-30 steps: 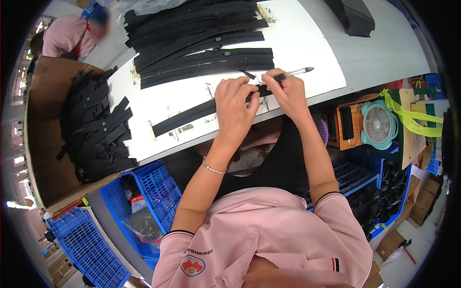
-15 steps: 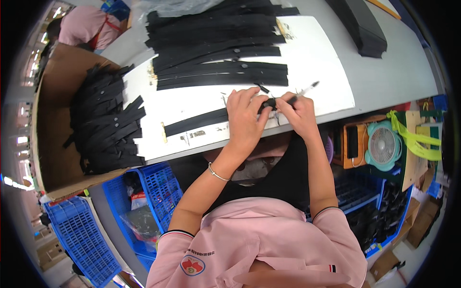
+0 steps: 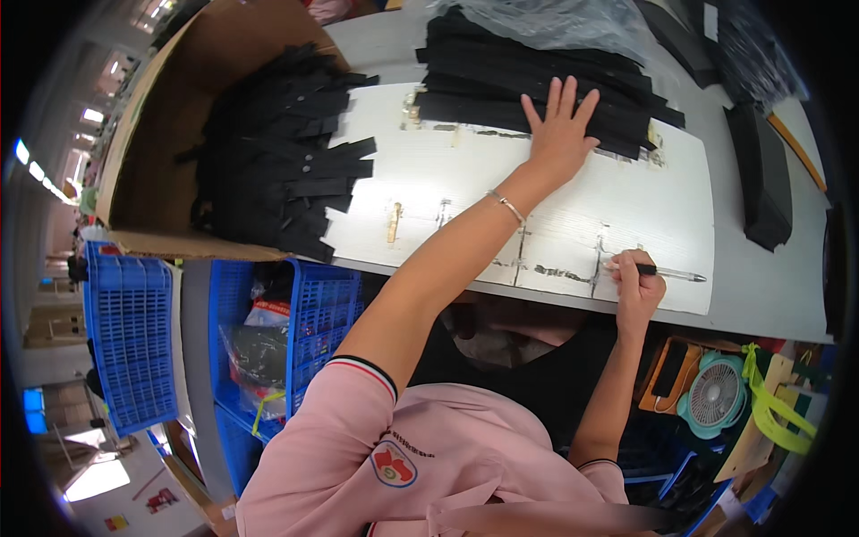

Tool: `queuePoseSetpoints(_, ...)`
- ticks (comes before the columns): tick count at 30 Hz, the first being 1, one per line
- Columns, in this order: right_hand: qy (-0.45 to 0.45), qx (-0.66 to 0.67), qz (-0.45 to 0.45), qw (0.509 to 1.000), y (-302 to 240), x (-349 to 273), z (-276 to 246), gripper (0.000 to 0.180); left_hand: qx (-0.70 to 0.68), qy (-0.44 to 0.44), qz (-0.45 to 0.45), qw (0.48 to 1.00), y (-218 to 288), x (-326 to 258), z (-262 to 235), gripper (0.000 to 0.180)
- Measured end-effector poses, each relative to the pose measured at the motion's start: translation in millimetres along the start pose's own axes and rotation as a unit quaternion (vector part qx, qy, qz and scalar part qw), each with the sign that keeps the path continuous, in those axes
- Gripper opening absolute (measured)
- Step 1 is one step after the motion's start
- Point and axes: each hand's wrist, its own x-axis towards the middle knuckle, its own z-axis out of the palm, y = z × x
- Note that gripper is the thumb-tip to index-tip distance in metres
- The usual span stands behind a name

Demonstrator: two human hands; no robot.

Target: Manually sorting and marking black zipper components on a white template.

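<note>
Left hand (image 3: 561, 125) spread flat on stacked black strips (image 3: 537, 85) — right hand (image 3: 637, 288) clamped on a slim pen (image 3: 673, 274).
Pressing the stack's overhanging edge could slide strips off the white board (image 3: 465, 197).

A single fisheye view looks steeply down from the person's head, close over a pink-shirted chest and both forearms entering from the lower edge. It faces forward across the white work board (image 3: 555, 210) and grey table (image 3: 769, 295), whose straight edges bow toward the dark circular rim.
</note>
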Motion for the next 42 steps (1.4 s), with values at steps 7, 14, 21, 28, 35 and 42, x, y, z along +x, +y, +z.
queuePoseSetpoints(7,0.032,-0.002,0.031,0.999,-2.7,0.0,1.4,0.017,-0.113,-0.049,0.04,0.992,-13.2,-56.9,-50.2,0.077)
queuePoseSetpoints(14,0.021,-0.029,0.025,0.999,-1.9,3.1,-0.4,0.017,0.149,-0.044,-0.042,0.987,-120.6,-158.4,-168.9,0.058)
queuePoseSetpoints(21,0.024,-0.028,0.012,0.999,1.5,3.2,4.6,0.017,0.233,0.001,-0.133,0.963,-167.8,-203.4,-246.5,0.047)
queuePoseSetpoints(28,0.03,-0.03,0.023,0.999,0.0,3.5,7.1,0.017,0.203,0.044,-0.054,0.977,-142.9,-203.3,-223.3,0.032)
queuePoseSetpoints(35,0.034,-0.029,0.001,0.999,-3.4,2.8,5.3,0.018,0.098,-0.036,-0.007,0.995,-62.1,-195.7,-173.8,0.03)
queuePoseSetpoints(42,0.03,-0.156,-0.014,0.987,-27.8,-19.2,35.1,0.028,0.024,-0.003,0.01,1.0,33.9,-195.9,-91.2,0.047)
